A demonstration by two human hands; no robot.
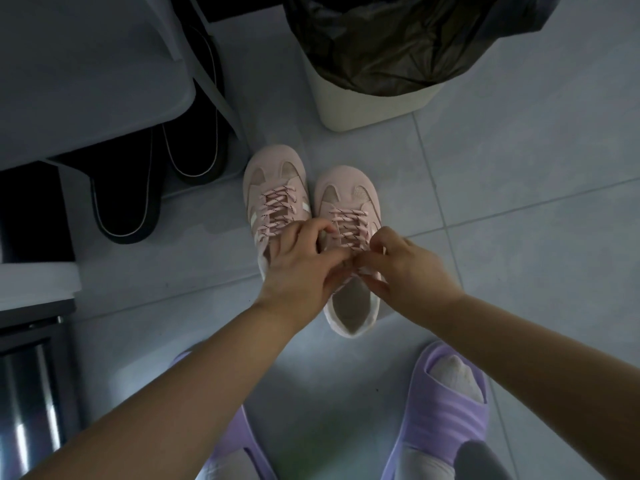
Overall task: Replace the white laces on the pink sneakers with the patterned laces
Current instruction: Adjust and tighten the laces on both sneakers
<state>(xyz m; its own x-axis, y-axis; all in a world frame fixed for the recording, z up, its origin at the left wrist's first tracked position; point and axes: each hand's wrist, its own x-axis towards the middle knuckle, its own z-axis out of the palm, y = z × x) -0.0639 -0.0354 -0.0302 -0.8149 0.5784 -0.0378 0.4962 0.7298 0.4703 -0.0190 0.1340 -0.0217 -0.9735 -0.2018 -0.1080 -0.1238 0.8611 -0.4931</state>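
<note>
Two pink suede sneakers point(277, 174) stand together on the grey tile floor point(502, 237). The left hand point(301, 271) and right hand point(412, 271) each pinch the pink dotted laces point(349, 223) of the right one.

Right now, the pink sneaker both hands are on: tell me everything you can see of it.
The pink sneaker stands upright on the tiled floor, toe pointing away, close beside its twin. Upper looks like pale pink suede with mesh toe panels; lining and heel look off-white. A pink patterned lace with dark flecks crisscrosses the eyelets. The left hand curls over its laced upper; the right hand pinches the lace near the top. Lace ends are hidden.
</note>
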